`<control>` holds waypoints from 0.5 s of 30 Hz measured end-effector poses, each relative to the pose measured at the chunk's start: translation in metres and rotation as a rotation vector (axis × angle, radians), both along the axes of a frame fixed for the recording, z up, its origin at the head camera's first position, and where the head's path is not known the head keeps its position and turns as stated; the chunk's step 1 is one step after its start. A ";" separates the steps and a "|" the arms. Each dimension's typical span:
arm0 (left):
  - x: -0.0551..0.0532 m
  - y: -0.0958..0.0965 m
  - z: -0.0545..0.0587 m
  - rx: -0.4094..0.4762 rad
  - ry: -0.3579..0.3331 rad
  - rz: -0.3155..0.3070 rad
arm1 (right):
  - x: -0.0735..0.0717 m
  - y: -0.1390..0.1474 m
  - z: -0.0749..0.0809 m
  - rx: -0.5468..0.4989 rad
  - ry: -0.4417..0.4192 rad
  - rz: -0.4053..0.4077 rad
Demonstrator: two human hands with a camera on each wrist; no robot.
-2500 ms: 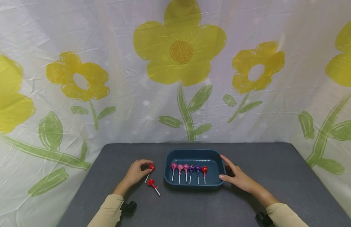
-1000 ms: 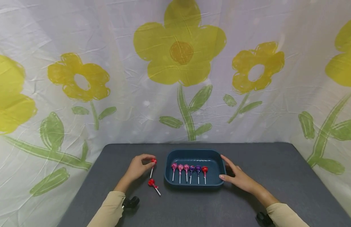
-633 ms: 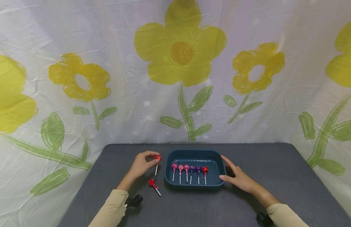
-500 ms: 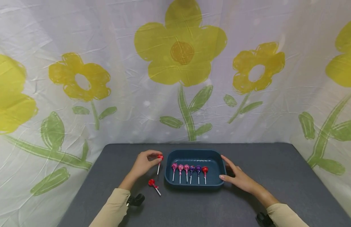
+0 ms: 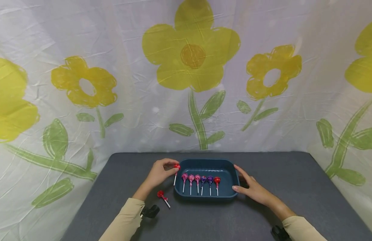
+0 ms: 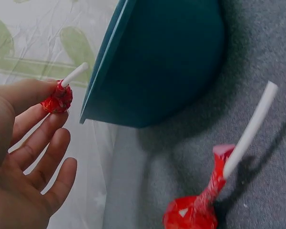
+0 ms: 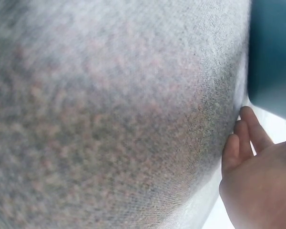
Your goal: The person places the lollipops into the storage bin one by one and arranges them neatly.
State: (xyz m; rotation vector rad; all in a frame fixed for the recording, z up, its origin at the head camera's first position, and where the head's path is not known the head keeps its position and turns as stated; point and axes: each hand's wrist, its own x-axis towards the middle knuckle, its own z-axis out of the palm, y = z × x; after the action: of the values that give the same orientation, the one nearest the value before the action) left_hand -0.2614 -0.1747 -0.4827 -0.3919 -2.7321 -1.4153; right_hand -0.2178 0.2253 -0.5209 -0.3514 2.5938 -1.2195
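My left hand [image 5: 158,172] pinches a red-wrapped lollipop [image 5: 177,166] by its head between thumb and fingertips, white stick hanging down. In the head view it overlaps the left rim of a dark blue tray [image 5: 204,197]. From the left wrist, the lollipop [image 6: 57,101] shows just outside the tray wall [image 6: 167,57]. Inside the tray lie three pink lollipops [image 5: 191,177], two purple ones [image 5: 210,179] and a red one [image 5: 217,180], side by side in a row. Around the tray's right end, my right hand [image 5: 255,191] rests with thumb and fingers spread.
Another red lollipop [image 5: 160,194] lies on the grey table [image 5: 210,221], left of the tray and close to the left wrist. A flower-printed white curtain [image 5: 137,110] hangs behind the table. Black wrist cameras [image 5: 151,211] sit beneath both sleeves.
The left hand has lifted the red lollipop from the table and carried it right to the tray's left rim. The right hand and the tray have hardly moved.
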 end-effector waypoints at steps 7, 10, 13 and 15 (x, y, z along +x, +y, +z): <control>-0.002 0.008 -0.001 0.019 -0.001 -0.011 | 0.000 0.000 -0.001 0.003 -0.005 0.004; -0.002 0.011 0.001 0.020 0.008 -0.023 | -0.001 0.000 -0.001 -0.002 0.000 0.005; -0.003 0.014 0.001 0.025 0.015 -0.037 | -0.001 0.001 -0.001 -0.002 0.009 0.004; -0.003 0.016 0.001 0.020 0.014 -0.041 | -0.001 0.001 -0.001 0.000 0.014 0.007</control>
State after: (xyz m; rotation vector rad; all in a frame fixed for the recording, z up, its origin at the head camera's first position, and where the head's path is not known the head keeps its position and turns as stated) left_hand -0.2646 -0.1586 -0.4813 -0.4584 -2.7117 -1.4424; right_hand -0.2187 0.2262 -0.5222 -0.3697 2.6020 -1.2193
